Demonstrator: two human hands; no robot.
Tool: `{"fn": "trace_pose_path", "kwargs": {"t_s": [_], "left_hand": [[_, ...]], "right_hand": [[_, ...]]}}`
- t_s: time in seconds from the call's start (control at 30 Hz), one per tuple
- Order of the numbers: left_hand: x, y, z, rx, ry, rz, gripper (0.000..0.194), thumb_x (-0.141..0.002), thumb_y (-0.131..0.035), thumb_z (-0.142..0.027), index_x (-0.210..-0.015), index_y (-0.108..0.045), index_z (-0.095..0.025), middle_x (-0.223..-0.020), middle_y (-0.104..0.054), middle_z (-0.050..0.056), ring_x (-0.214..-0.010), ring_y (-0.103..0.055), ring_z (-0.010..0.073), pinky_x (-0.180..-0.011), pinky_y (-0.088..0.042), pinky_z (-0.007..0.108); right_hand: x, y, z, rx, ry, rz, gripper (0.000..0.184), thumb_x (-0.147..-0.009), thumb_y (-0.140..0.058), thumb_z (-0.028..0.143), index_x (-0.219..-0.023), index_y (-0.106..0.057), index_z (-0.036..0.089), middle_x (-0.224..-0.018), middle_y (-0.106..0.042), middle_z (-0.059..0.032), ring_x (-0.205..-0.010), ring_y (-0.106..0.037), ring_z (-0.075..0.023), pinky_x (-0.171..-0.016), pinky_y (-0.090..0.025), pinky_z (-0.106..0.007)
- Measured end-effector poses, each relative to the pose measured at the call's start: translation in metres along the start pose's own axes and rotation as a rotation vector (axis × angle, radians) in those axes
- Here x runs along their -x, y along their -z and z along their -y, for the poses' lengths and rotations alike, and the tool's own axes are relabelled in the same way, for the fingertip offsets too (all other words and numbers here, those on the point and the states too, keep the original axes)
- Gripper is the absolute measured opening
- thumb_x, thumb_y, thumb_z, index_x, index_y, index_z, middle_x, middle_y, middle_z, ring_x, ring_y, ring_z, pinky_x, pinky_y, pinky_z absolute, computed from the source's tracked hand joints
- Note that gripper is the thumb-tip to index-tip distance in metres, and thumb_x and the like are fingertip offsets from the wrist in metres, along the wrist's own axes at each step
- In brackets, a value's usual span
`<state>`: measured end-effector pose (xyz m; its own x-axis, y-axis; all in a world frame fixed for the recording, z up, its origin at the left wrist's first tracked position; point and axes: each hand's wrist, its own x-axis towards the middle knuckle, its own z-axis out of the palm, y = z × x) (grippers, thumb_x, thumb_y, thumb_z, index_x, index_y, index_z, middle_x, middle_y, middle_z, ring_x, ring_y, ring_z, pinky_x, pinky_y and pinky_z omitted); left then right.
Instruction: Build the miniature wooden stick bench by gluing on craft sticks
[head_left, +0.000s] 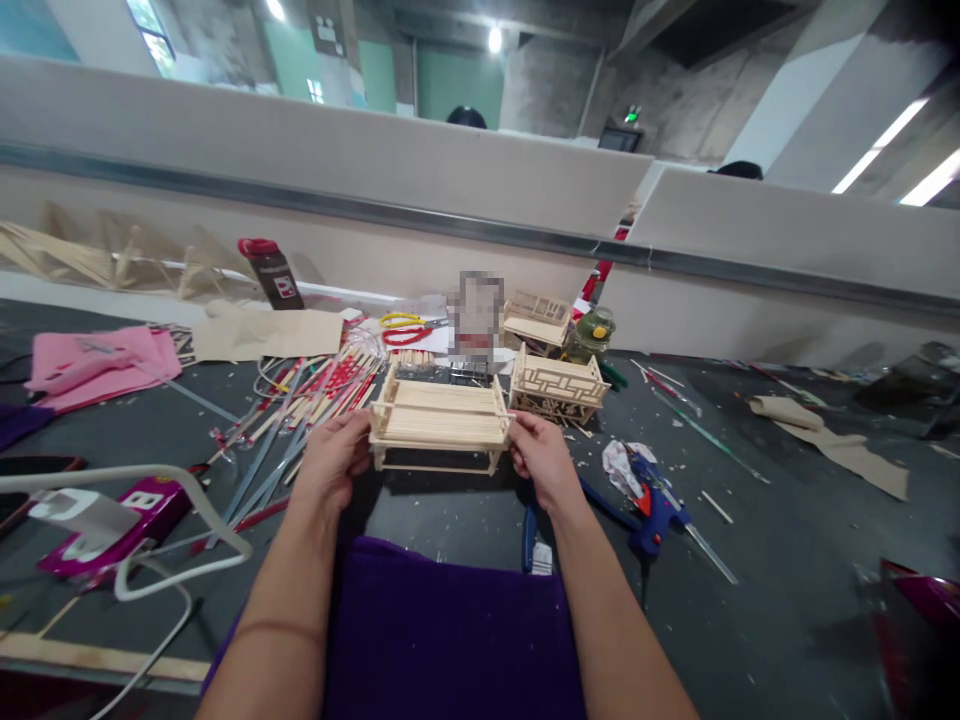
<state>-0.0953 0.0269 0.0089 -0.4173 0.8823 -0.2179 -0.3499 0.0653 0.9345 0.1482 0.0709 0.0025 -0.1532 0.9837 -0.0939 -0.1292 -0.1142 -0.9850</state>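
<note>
Between my hands is a small wooden bench model (442, 425) made of thin sticks, with a slatted seat, short posts and a lower rail. My left hand (335, 450) pinches its left end, fingers closed at the corner. On the opposite end, my right hand (541, 452) grips the right corner. Just behind it to the right stands another stick-built model (559, 385) with a lattice back. A third lattice model (536, 318) sits farther back. Whether the held bench touches the table is hard to tell.
A blue glue gun (652, 525) lies right of my right hand, near blue-handled pliers (529, 535). Loose sticks (337, 390) spread at left, with scissors (409, 335) behind. A pink glue gun (90, 370), a white cable (217, 520) and a green bottle (592, 335) stand around.
</note>
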Motion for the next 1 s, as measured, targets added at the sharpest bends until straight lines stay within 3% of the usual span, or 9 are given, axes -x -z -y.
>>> {"fn": "trace_pose_path", "kwargs": {"t_s": [0.17,0.43,0.53,0.63,0.7,0.77,0.83,0.9,1.0], "left_hand": [[-0.005,0.013,-0.006,0.071,0.082,-0.015,0.031,-0.060,-0.076,-0.025,-0.058,-0.046,-0.019,-0.036,-0.033,-0.012,-0.025,-0.019,0.0019,-0.027,-0.016,0.014],[0.004,0.017,-0.012,0.223,0.183,0.251,0.021,-0.071,-0.071,-0.020,-0.066,-0.051,-0.016,-0.040,-0.041,-0.010,-0.026,-0.021,0.0007,-0.025,-0.020,0.010],[0.009,0.017,-0.012,0.307,0.178,0.231,0.018,-0.072,-0.070,-0.016,-0.067,-0.052,-0.016,-0.043,-0.043,-0.010,-0.025,-0.022,0.0007,-0.024,-0.022,0.010],[0.011,0.017,-0.013,0.395,0.126,0.181,0.026,-0.071,-0.072,-0.015,-0.062,-0.047,-0.017,-0.042,-0.042,-0.011,-0.025,-0.024,0.0014,-0.024,-0.026,0.011],[0.011,0.016,-0.014,0.454,0.074,0.196,0.025,-0.072,-0.073,-0.017,-0.064,-0.049,-0.017,-0.041,-0.041,-0.011,-0.025,-0.023,0.0014,-0.024,-0.027,0.012],[0.012,0.014,-0.015,0.505,0.015,0.227,0.022,-0.075,-0.073,-0.020,-0.068,-0.053,-0.017,-0.042,-0.042,-0.011,-0.024,-0.022,0.0012,-0.024,-0.026,0.012],[0.012,0.012,-0.015,0.544,-0.033,0.231,0.020,-0.077,-0.073,-0.021,-0.070,-0.054,-0.017,-0.043,-0.044,-0.011,-0.025,-0.022,0.0012,-0.025,-0.025,0.012],[0.012,0.009,-0.016,0.573,-0.049,0.215,0.020,-0.080,-0.071,-0.022,-0.071,-0.054,-0.017,-0.043,-0.044,-0.011,-0.025,-0.023,0.0014,-0.025,-0.024,0.012],[0.013,0.005,-0.017,0.593,-0.029,0.184,0.023,-0.084,-0.066,-0.021,-0.067,-0.052,-0.017,-0.043,-0.045,-0.010,-0.024,-0.023,0.0016,-0.025,-0.023,0.013]], "right_hand": [[0.004,-0.011,-0.004,-0.035,-0.005,0.102,0.050,-0.069,-0.069,0.042,-0.109,-0.065,0.012,-0.048,-0.042,0.0111,-0.036,-0.029,-0.0046,-0.032,-0.020,-0.016],[0.000,-0.005,-0.004,-0.104,0.025,0.111,0.048,-0.070,-0.069,0.037,-0.113,-0.064,0.016,-0.051,-0.044,0.0118,-0.036,-0.024,-0.0029,-0.032,-0.019,-0.015],[0.000,-0.002,0.000,-0.102,0.058,0.126,0.046,-0.072,-0.071,0.041,-0.111,-0.065,0.016,-0.048,-0.038,0.0131,-0.035,-0.022,-0.0034,-0.033,-0.019,-0.015],[-0.002,0.003,-0.001,-0.062,0.119,0.031,0.044,-0.076,-0.068,0.046,-0.108,-0.065,0.017,-0.054,-0.049,0.0087,-0.037,-0.025,-0.0045,-0.035,-0.020,-0.017],[-0.004,0.007,-0.004,0.096,0.218,-0.092,0.036,-0.079,-0.064,0.045,-0.101,-0.067,0.017,-0.067,-0.061,0.0022,-0.043,-0.038,-0.0073,-0.040,-0.030,-0.020],[-0.005,0.008,-0.009,0.418,0.321,-0.151,0.022,-0.083,-0.061,0.037,-0.091,-0.069,0.018,-0.078,-0.067,-0.0022,-0.058,-0.053,-0.0123,-0.055,-0.041,-0.024],[-0.003,0.004,-0.014,0.821,0.371,-0.102,0.014,-0.085,-0.059,0.027,-0.084,-0.071,0.020,-0.084,-0.069,-0.0039,-0.075,-0.061,-0.0169,-0.069,-0.044,-0.027],[-0.001,-0.004,-0.019,1.159,0.379,-0.004,0.013,-0.087,-0.060,0.022,-0.089,-0.073,0.022,-0.092,-0.069,-0.0049,-0.083,-0.062,-0.0183,-0.073,-0.043,-0.027],[0.002,-0.016,-0.023,1.448,0.394,0.087,0.014,-0.090,-0.060,0.024,-0.094,-0.073,0.024,-0.099,-0.066,-0.0062,-0.089,-0.063,-0.0189,-0.072,-0.041,-0.026]]}}
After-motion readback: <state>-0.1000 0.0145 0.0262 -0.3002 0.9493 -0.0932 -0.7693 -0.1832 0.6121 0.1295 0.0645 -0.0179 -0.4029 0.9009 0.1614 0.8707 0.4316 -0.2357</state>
